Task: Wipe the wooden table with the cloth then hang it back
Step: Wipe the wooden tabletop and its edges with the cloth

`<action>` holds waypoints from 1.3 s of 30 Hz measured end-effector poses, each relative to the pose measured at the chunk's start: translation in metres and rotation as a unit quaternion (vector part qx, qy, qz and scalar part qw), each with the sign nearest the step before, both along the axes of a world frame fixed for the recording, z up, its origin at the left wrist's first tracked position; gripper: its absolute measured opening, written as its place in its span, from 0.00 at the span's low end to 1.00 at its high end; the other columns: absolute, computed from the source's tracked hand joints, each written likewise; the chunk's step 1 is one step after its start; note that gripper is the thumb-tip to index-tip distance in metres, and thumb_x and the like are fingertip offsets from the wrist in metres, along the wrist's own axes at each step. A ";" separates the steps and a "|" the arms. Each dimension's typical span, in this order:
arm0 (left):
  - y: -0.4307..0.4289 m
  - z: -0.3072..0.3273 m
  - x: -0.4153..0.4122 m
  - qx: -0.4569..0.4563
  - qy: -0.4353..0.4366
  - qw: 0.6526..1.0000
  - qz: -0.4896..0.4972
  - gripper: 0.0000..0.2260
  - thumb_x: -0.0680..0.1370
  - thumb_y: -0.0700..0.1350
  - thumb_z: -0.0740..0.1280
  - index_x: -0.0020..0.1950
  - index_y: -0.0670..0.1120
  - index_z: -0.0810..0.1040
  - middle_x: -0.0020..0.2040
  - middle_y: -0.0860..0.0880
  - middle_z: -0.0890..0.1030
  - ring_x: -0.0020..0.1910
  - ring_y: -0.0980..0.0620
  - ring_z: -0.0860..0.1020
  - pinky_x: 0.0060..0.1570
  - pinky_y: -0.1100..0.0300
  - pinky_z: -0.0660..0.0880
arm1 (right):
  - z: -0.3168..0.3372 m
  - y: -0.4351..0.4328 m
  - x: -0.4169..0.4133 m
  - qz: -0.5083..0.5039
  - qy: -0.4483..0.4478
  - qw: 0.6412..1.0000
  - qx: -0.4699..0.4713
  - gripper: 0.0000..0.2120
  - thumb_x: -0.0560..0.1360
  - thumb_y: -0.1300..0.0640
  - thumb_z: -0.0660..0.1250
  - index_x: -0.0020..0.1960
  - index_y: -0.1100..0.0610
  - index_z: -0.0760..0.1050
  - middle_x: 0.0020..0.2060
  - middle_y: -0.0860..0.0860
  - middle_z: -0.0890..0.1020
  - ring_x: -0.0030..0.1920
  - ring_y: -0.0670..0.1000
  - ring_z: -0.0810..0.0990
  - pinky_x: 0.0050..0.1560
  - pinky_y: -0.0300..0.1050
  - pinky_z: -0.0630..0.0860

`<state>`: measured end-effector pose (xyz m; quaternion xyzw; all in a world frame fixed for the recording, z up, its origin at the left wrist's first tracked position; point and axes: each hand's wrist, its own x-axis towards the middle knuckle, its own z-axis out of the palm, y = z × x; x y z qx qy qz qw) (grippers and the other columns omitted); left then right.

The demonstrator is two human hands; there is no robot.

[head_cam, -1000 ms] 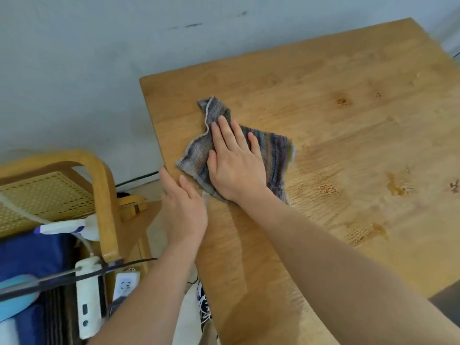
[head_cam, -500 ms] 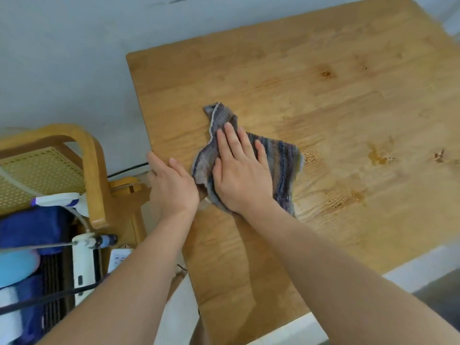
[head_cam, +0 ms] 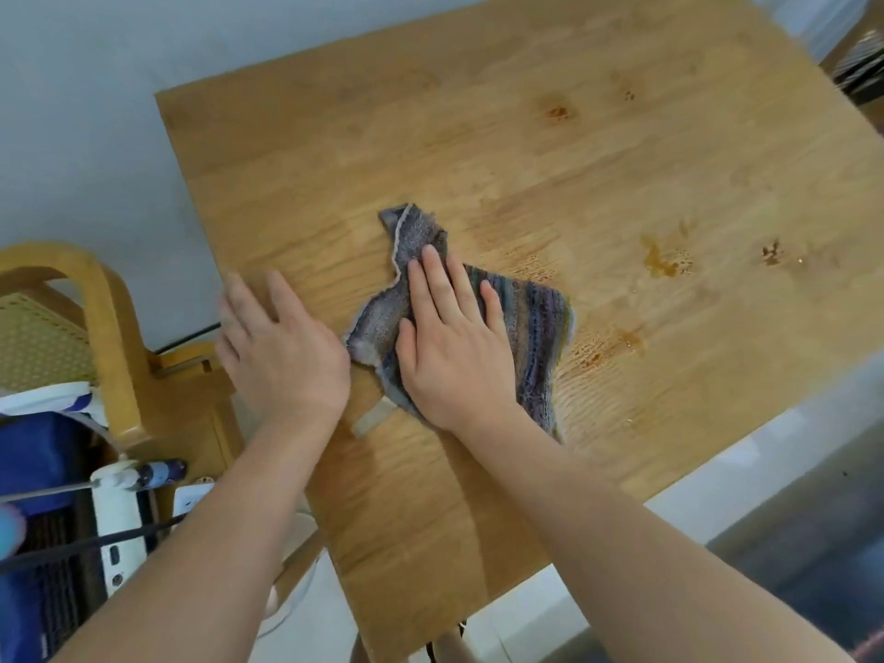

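At the far left stands a light wooden chair (head_cam: 107, 323) with a curved frame and a woven cane panel (head_cam: 33, 346). Below it lie a white power strip (head_cam: 119, 523) and a black cable (head_cam: 81, 543), with blue fabric (head_cam: 33, 452) beside them. The tabletop (head_cam: 574, 150) occupies most of the view, its left edge just beside the chair and its far edge near a pale wall (head_cam: 95, 112). The left hand (head_cam: 282, 361) lies flat on the tabletop at that left edge, fingers straight and slightly spread, grasping nothing; its fingertips are blurred. Immediately to its right is the cloth (head_cam: 535, 323), a grey and purple striped knit, lying crumpled on the left-centre portion of the tabletop with one corner pointing toward the wall. Whether the cloth's left corner touches the left hand cannot be determined. A pale tab (head_cam: 373, 416) protrudes from the cloth's near edge, between the two wrists. The right hand (head_cam: 454, 346) rests palm-down on the cloth, fingers extended and close together, pressing it onto the wood without curling round it. To the right of the cloth the wood bears brownish stains: one (head_cam: 626, 339) near the cloth's right edge, a larger one (head_cam: 662, 260) further right, and a small dark mark (head_cam: 771, 253) beyond that. At the lower right, past the tabletop's near edge, pale floor (head_cam: 765, 447) is visible.
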<state>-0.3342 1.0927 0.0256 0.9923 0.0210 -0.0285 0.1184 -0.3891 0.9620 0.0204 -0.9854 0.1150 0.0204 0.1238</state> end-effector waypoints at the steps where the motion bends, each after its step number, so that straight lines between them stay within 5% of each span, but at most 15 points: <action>1: -0.008 0.000 -0.005 0.018 -0.007 0.998 -0.057 0.24 0.79 0.44 0.54 0.76 0.43 0.57 0.78 0.39 0.53 0.77 0.40 0.52 0.74 0.43 0.51 | 0.000 0.003 -0.020 0.014 0.005 1.000 0.001 0.28 0.82 0.47 0.48 0.80 0.54 0.50 0.80 0.49 0.50 0.79 0.50 0.46 0.77 0.54 0.46; 6: -0.038 -0.005 -0.015 0.004 0.001 0.995 -0.103 0.27 0.81 0.55 0.47 0.78 0.43 0.52 0.79 0.44 0.52 0.78 0.47 0.49 0.75 0.46 0.46 | 0.002 -0.035 -0.094 0.076 0.021 0.997 -0.028 0.27 0.83 0.46 0.47 0.80 0.52 0.53 0.79 0.48 0.53 0.79 0.49 0.49 0.76 0.55 0.52; 12: -0.045 -0.007 -0.014 0.040 0.010 0.994 -0.103 0.28 0.81 0.54 0.48 0.78 0.41 0.51 0.79 0.40 0.52 0.77 0.42 0.49 0.74 0.41 0.47 | -0.004 -0.009 -0.081 -0.095 0.002 0.995 -0.004 0.30 0.78 0.50 0.53 0.79 0.56 0.56 0.79 0.52 0.55 0.79 0.53 0.51 0.76 0.58 0.50; 18: -0.058 0.005 -0.028 0.041 0.030 0.992 -0.117 0.27 0.82 0.52 0.49 0.78 0.42 0.50 0.79 0.42 0.51 0.78 0.44 0.49 0.74 0.41 0.48 | -0.003 -0.009 -0.108 0.062 0.008 0.998 0.026 0.28 0.83 0.46 0.49 0.80 0.54 0.52 0.80 0.49 0.50 0.79 0.50 0.45 0.77 0.56 0.49; 23: -0.065 -0.002 -0.061 0.020 0.007 0.988 -0.155 0.27 0.81 0.52 0.48 0.78 0.44 0.53 0.79 0.46 0.54 0.78 0.47 0.50 0.74 0.43 0.47 | -0.001 -0.111 -0.125 -0.095 0.018 0.995 -0.025 0.28 0.82 0.45 0.45 0.80 0.53 0.50 0.80 0.49 0.51 0.79 0.49 0.47 0.77 0.55 0.49; 27: -0.065 -0.003 -0.057 0.022 -0.007 0.988 -0.153 0.27 0.81 0.52 0.49 0.78 0.43 0.54 0.78 0.45 0.56 0.77 0.46 0.52 0.74 0.42 0.49 | 0.000 -0.091 -0.112 -0.197 0.014 0.980 -0.021 0.29 0.82 0.46 0.44 0.80 0.56 0.47 0.80 0.51 0.48 0.79 0.51 0.44 0.77 0.56 0.46; 31: -0.065 -0.005 -0.060 0.016 -0.027 0.989 -0.147 0.26 0.80 0.49 0.55 0.76 0.41 0.60 0.77 0.43 0.60 0.76 0.44 0.57 0.73 0.41 0.52 | -0.001 -0.032 -0.112 -0.031 0.010 0.999 0.000 0.30 0.81 0.47 0.49 0.80 0.57 0.50 0.80 0.51 0.49 0.79 0.52 0.45 0.78 0.55 0.44; 34: -0.065 -0.004 -0.060 0.016 -0.023 0.990 -0.142 0.26 0.79 0.50 0.55 0.76 0.42 0.59 0.78 0.44 0.59 0.76 0.45 0.55 0.73 0.42 0.50 | -0.002 -0.084 -0.114 0.048 0.000 0.999 -0.021 0.29 0.81 0.46 0.50 0.79 0.55 0.55 0.79 0.50 0.54 0.79 0.50 0.50 0.77 0.55 0.51; 39: -0.066 -0.002 -0.060 0.027 -0.015 0.989 -0.147 0.27 0.80 0.51 0.52 0.77 0.43 0.57 0.78 0.45 0.57 0.77 0.46 0.53 0.74 0.43 0.49 | -0.004 -0.156 -0.110 -0.181 -0.005 0.983 -0.039 0.30 0.80 0.47 0.48 0.79 0.56 0.54 0.79 0.52 0.55 0.79 0.52 0.52 0.76 0.58 0.53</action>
